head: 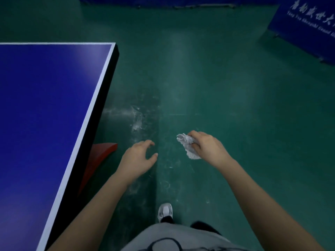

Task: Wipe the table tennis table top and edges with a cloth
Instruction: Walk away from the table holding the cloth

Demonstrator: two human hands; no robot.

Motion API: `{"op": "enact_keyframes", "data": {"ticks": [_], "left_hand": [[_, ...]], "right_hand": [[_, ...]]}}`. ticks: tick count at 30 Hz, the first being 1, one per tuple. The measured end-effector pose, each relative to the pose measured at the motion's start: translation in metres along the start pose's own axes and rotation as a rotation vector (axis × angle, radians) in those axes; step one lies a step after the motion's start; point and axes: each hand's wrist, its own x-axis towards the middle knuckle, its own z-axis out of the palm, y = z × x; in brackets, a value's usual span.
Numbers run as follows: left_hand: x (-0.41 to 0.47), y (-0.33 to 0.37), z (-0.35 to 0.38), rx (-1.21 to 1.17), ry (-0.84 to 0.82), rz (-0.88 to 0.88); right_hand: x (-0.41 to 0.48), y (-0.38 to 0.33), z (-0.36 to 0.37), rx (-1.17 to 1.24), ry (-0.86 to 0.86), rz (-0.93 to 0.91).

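Table (45, 105) on my left, barrier (304, 29) far ahead-right. My L hand (138, 157) sits btwn table edge and R hand (208, 147), w/ cloth (187, 144) in R.

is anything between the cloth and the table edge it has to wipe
Only the left hand, open, hovering over the floor between the cloth gripped by the right hand and the edge of the table. Nothing else visible.

Grey shirt (172, 236) with dark print; white shoe (165, 211); perhaps dark trousers (204, 227)
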Motion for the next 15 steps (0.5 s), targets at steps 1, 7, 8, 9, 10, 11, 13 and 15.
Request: {"op": "enact_keyframes", "data": {"ticks": [1, 7, 8, 9, 10, 11, 13, 15], "left_hand": [[0.023, -0.003, -0.006, -0.015, 0.004, -0.005], [0.14, -0.021, -0.029, -0.042, -0.005, -0.035], [0.16, -0.025, -0.03, -0.044, -0.01, -0.046], [0.181, -0.028, -0.03, -0.049, -0.012, -0.061], [0.204, -0.032, -0.03, -0.058, -0.008, -0.074], [0.228, -0.034, -0.03, -0.07, -0.004, -0.086], [0.282, -0.038, -0.031, -0.083, 0.007, -0.097], [0.34, -0.039, -0.039, -0.086, 0.022, -0.115]], "right_hand": [[0.021, 0.0, -0.003, 0.007, 0.017, 0.002], [0.129, 0.019, -0.016, 0.041, 0.054, 0.029], [0.149, 0.023, -0.017, 0.045, 0.048, 0.027], [0.171, 0.028, -0.017, 0.049, 0.041, 0.024], [0.195, 0.034, -0.018, 0.05, 0.031, 0.022], [0.22, 0.04, -0.021, 0.046, 0.017, 0.019], [0.277, 0.053, -0.029, 0.035, -0.002, -0.001], [0.338, 0.065, -0.048, 0.014, -0.008, -0.028]]}}
